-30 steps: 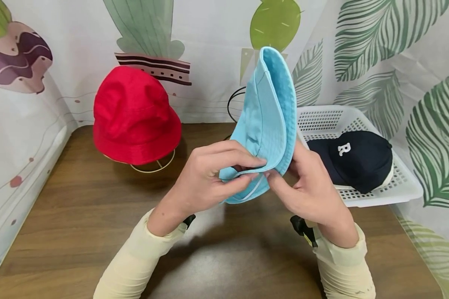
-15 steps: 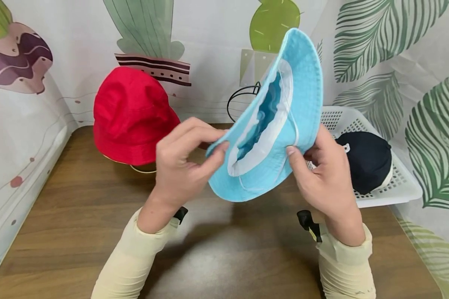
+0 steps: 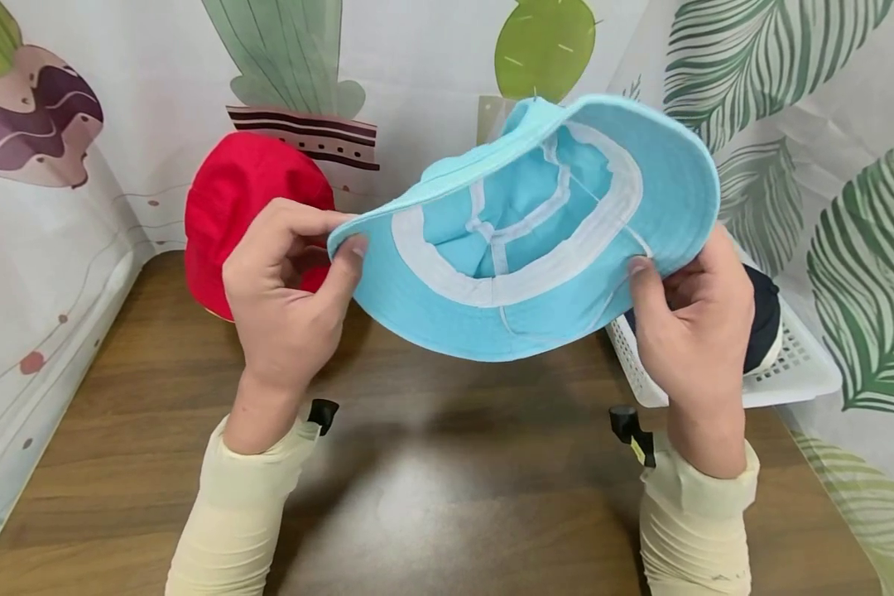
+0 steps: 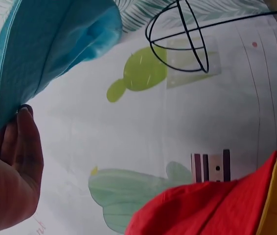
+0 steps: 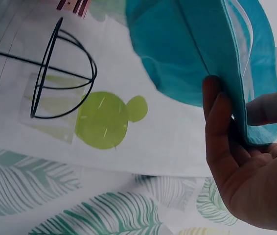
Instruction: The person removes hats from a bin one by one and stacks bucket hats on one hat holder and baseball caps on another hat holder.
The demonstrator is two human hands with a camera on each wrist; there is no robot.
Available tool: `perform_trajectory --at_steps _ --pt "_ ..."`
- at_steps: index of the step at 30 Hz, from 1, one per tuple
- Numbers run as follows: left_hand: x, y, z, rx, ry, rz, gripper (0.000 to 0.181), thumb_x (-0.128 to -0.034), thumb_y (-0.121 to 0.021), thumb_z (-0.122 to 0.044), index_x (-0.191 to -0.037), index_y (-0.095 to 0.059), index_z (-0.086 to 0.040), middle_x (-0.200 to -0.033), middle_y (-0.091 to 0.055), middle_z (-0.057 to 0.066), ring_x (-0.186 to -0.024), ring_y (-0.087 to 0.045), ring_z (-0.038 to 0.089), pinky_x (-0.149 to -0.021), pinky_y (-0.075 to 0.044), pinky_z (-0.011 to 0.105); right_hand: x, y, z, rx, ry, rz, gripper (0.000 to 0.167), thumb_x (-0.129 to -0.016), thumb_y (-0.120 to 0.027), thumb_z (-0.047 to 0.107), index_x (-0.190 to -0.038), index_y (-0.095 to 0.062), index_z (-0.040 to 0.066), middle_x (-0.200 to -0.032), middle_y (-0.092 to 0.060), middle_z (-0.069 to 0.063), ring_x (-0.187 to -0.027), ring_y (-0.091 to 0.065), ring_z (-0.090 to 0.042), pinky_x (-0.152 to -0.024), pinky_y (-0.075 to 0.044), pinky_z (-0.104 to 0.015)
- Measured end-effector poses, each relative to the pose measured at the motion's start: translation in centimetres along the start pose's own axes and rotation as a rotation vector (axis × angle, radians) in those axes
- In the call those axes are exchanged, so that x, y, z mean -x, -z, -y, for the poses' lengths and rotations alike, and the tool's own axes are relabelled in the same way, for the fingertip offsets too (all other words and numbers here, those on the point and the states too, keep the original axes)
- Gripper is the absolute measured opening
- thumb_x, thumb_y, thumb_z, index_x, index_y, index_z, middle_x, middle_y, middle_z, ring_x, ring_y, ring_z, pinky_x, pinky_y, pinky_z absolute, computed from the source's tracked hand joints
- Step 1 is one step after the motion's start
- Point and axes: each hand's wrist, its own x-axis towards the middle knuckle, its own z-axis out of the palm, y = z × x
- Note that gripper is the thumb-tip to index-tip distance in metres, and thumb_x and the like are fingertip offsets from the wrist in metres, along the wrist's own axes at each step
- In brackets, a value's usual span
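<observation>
Held up above the table, a light blue bucket hat (image 3: 447, 319) shows its inside with white seam bands and a thin white cord on the brim. My left hand (image 3: 283, 290) pinches the brim's left end between thumb and fingers. At the brim's right end, my right hand (image 3: 696, 331) grips with the thumb on the inner face and fingers behind. In the left wrist view the hat (image 4: 45, 49) hangs from the pinching fingers. The right wrist view shows the crown side of the hat (image 5: 177, 54).
A red bucket hat (image 3: 231, 190) sits on a stand behind my left hand. The black wire hat stand (image 5: 45, 68) shows in both wrist views. A white plastic basket (image 3: 805, 356) with a dark cap (image 3: 763, 323) stands at right on the wooden table (image 3: 447, 497).
The blue hat was folded nearly edge-on; now its brim is spread and its inside faces me. My left hand has moved left and up, my right hand right, both keeping hold.
</observation>
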Motion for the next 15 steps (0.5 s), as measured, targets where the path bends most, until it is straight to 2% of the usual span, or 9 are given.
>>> perform_trajectory --at_steps 2,4,8,10,13,15 --pt "-0.1 0.3 0.3 -0.015 0.027 -0.007 0.017 -0.0909 -0.072 -0.001 -0.101 -0.073 0.013 -0.093 -0.072 0.018 -0.077 -0.069 0.021 -0.072 -0.059 0.028 -0.2 0.2 -0.4 0.007 -0.007 -0.034 0.027 -0.093 -0.056 -0.011 -0.119 -0.065 -0.016 -0.099 -0.071 -0.009 -0.073 -0.07 -0.017 -0.069 -0.057 -0.021" --pt "-0.2 0.6 0.5 -0.032 0.059 -0.007 0.017 -0.0914 -0.071 -0.001 -0.103 -0.074 0.011 -0.095 -0.073 0.014 -0.077 -0.069 0.021 -0.073 -0.06 0.027 -0.3 0.4 -0.8 0.045 -0.007 -0.067 0.022 -0.094 -0.056 -0.01 -0.113 -0.063 -0.017 -0.087 -0.068 -0.005 -0.063 -0.064 -0.013 -0.061 -0.052 -0.017" --pt "-0.4 1.0 0.9 -0.029 0.114 -0.005 0.017 -0.092 -0.069 0.002 -0.105 -0.075 0.01 -0.096 -0.075 0.01 -0.077 -0.069 0.022 -0.07 -0.06 0.026 -0.7 0.7 -1.4 0.093 0.0 -0.097 0.017 -0.097 -0.058 -0.006 -0.104 -0.057 -0.02 -0.065 -0.057 0.002 -0.044 -0.041 -0.005 -0.047 -0.033 -0.018" --pt "-0.5 1.0 0.8 -0.02 0.123 -0.003 0.016 -0.0928 -0.069 0.003 -0.105 -0.074 0.012 -0.095 -0.076 0.009 -0.076 -0.069 0.022 -0.069 -0.059 0.026 -0.8 0.8 -1.6 0.062 -0.006 -0.085 0.015 -0.099 -0.059 -0.004 -0.104 -0.058 -0.018 -0.065 -0.06 0.0 -0.044 -0.045 -0.007 -0.047 -0.036 -0.018" --pt "-0.6 1.0 0.6 0.005 0.13 -0.015 0.015 -0.0935 -0.069 0.005 -0.105 -0.073 0.014 -0.092 -0.075 0.009 -0.073 -0.067 0.021 -0.066 -0.059 0.025 -0.8 0.8 -1.8 -0.024 -0.035 -0.067 0.009 -0.1 -0.061 -0.004 -0.106 -0.064 -0.009 -0.076 -0.069 -0.004 -0.05 -0.058 -0.01 -0.054 -0.048 -0.022" --pt "-0.7 0.9 0.6 0.024 0.13 -0.031 0.014 -0.0937 -0.068 0.006 -0.104 -0.073 0.015 -0.092 -0.075 0.009 -0.074 -0.068 0.021 -0.066 -0.059 0.025 -0.8 0.7 -1.9 -0.067 -0.068 -0.062 0.009 -0.099 -0.062 -0.006 -0.106 -0.067 -0.005 -0.083 -0.071 -0.006 -0.056 -0.062 -0.012 -0.059 -0.052 -0.023"
